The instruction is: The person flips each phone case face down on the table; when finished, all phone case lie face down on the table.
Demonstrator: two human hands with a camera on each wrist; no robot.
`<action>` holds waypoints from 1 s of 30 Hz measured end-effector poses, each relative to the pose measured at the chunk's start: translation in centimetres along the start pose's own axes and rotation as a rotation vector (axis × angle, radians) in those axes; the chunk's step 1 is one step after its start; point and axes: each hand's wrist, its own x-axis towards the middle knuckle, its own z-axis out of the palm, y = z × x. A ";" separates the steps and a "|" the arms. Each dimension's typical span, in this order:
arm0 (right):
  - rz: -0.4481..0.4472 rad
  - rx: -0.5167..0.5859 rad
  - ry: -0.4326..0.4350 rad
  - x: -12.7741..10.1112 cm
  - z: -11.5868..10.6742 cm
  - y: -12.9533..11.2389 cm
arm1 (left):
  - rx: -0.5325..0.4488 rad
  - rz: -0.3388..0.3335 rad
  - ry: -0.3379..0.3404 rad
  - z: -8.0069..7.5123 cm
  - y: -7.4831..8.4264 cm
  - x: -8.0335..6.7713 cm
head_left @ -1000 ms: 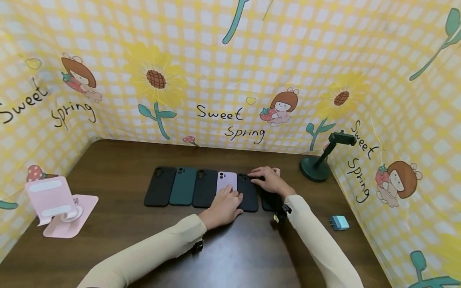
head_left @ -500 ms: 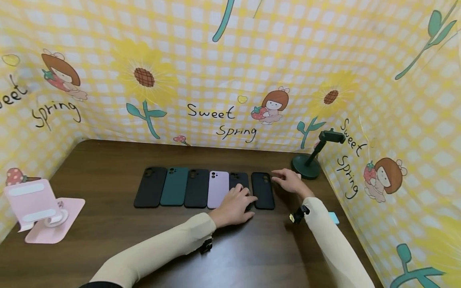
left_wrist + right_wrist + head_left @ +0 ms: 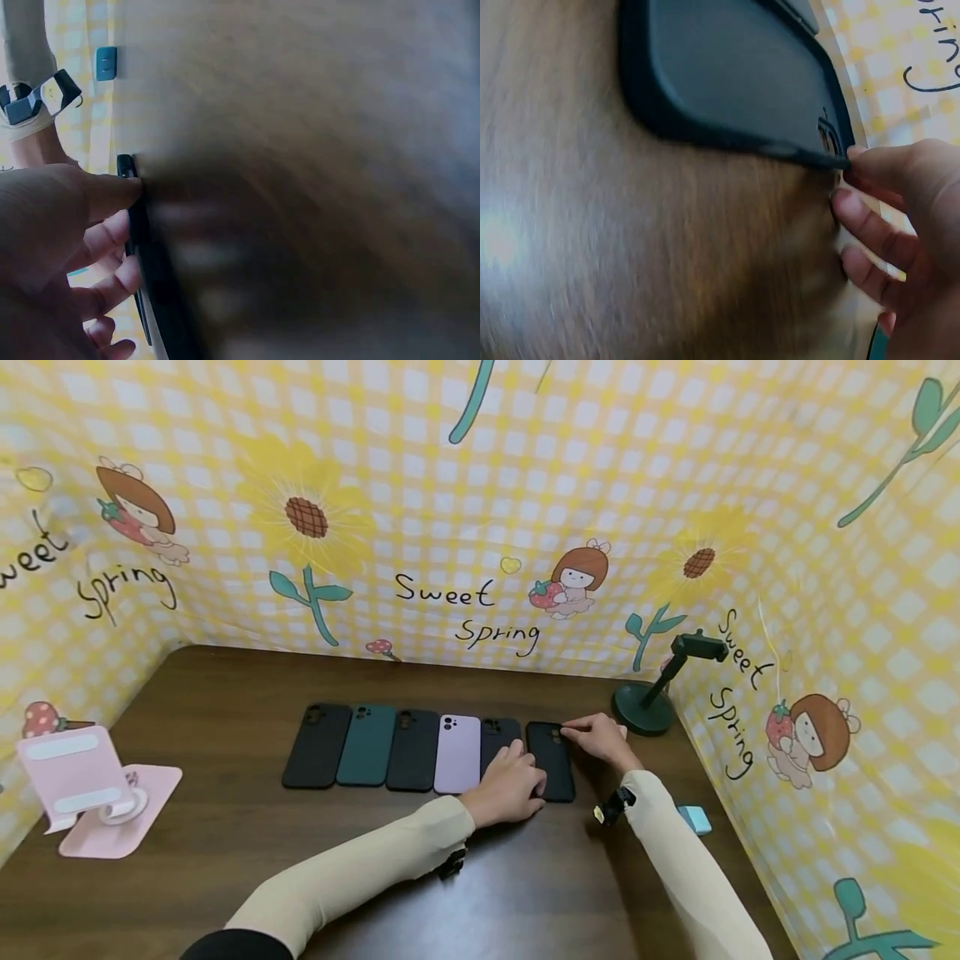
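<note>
Nearest, two cream sleeves reaching in from the bottom edge over the dark brown wooden table point(image 3: 225, 827). Left hand point(image 3: 510, 789) lying on the near end of the rightmost black phone case point(image 3: 550, 760), fingers straight and loose; in the left wrist view fingertips point(image 3: 120, 191) pressed against the case's near edge, nothing clasped. Right hand point(image 3: 597, 739) at the far right corner of that same case, by the camera cutout; in the right wrist view fingers point(image 3: 870, 169) lightly bent with one fingertip touching the corner, not closed around it. Case flat on the table, last on the right of a row of six, just beside a dark grey case point(image 3: 498, 737) partly covered by the left hand.

To the right of the right forearm, a small light blue charger block point(image 3: 693, 818) near the table's right edge. At the left edge, a pink folding phone stand point(image 3: 82, 789), well apart from the row.

Further left along the row: a lilac case point(image 3: 457, 753), a black case point(image 3: 414, 749), a dark teal case point(image 3: 367, 745), a matte black case point(image 3: 317, 745), all side by side, camera ends away.

Beyond the right hand, a dark green round-based phone holder point(image 3: 645, 706) with a tilted arm, near the back right corner. Behind everything, a yellow checked backdrop point(image 3: 465, 485) with sunflowers and "Sweet Spring" lettering.
</note>
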 end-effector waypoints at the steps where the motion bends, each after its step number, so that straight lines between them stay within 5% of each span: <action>1: 0.017 0.011 0.006 -0.2 0.1 0.0 | 0.008 -0.005 -0.010 0.0 0.2 0.0; 9: 0.067 0.023 0.053 -0.4 -0.1 -0.2 | 0.062 -0.005 -0.026 0.2 1.2 0.0; 22: -0.051 0.361 -0.216 0.1 -2.2 -0.1 | 0.013 0.042 0.058 -0.3 0.1 -1.0; 30: -0.065 0.432 -0.231 0.0 -3.1 -0.1 | 0.033 0.161 0.054 -0.2 0.1 -1.0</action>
